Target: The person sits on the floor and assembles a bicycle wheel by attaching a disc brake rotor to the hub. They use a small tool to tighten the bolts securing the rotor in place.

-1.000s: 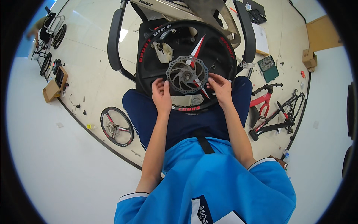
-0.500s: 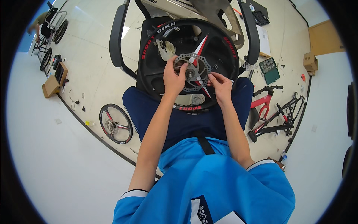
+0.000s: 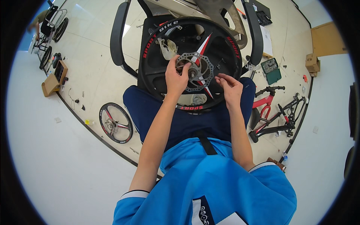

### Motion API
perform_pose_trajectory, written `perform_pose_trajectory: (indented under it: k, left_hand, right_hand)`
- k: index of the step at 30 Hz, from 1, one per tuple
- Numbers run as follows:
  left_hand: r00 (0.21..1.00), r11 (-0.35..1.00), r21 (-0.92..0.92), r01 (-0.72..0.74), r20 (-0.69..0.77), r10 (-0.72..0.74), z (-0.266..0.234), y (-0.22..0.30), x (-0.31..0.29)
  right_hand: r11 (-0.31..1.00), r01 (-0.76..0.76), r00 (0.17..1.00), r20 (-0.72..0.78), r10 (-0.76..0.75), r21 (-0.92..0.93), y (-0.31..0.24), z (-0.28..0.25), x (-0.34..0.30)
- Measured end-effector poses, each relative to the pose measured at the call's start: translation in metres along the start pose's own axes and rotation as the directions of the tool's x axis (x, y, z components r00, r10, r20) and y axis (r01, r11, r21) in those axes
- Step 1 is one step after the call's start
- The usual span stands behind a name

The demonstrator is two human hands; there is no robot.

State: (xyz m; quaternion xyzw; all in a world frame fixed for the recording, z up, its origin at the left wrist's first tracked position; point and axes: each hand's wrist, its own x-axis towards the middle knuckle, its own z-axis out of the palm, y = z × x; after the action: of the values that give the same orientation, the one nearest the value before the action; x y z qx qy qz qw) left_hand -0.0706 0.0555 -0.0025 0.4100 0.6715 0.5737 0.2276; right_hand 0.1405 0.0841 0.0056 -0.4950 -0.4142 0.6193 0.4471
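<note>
A black bicycle wheel with red and white spoke markings lies flat on the black chair seat in front of me, reaching over my lap. At its hub is a round silver brake disc with a perforated edge. My left hand grips the disc's left side, thumb on top. Just right of the disc, apart from it, is my right hand, its thumb and fingertips pinched together; whatever they hold is too small to make out. A pale crumpled glove or cloth shows through the wheel's upper left opening.
Chair armrests flank the wheel, with a pale bike frame beyond. On the floor are a smaller wheel at left, a red-and-black bike frame and green case at right. Someone stands by a wheelchair far left.
My right hand has drawn back to the right, off the disc's edge. The left hand keeps its hold, and disc and wheel have shifted slightly to the right.
</note>
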Motion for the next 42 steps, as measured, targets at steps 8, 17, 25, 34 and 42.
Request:
perform_pose_trajectory:
  k: [8,17,25,34,42]
  left_hand:
    - [1.0,0.999,-0.027,0.024,0.002,-0.024,0.0,0.001,0.0]
    - [1.0,0.999,-0.036,0.025,-0.013,-0.025,0.001,-0.004,0.001]
    - [0.999,0.998,-0.048,0.039,-0.013,-0.04,0.001,-0.004,0.0]
    - [0.998,0.996,-0.068,0.061,-0.004,-0.062,0.001,0.001,0.002]
    - [1.0,0.998,-0.062,0.01,-0.013,-0.01,0.002,-0.007,0.006]
  right_hand:
    - [0.998,0.051,0.993,0.111,-0.046,-0.046,-0.014,0.011,-0.001]
    - [0.983,-0.003,0.969,0.243,0.049,-0.184,-0.015,0.022,-0.001]
    - [0.97,0.104,0.97,0.237,-0.051,-0.218,-0.002,0.022,0.005]
    - [0.962,0.103,0.971,0.236,-0.042,-0.253,0.012,0.02,0.008]
    - [0.974,0.115,0.973,0.22,-0.071,-0.196,0.018,0.022,0.01]
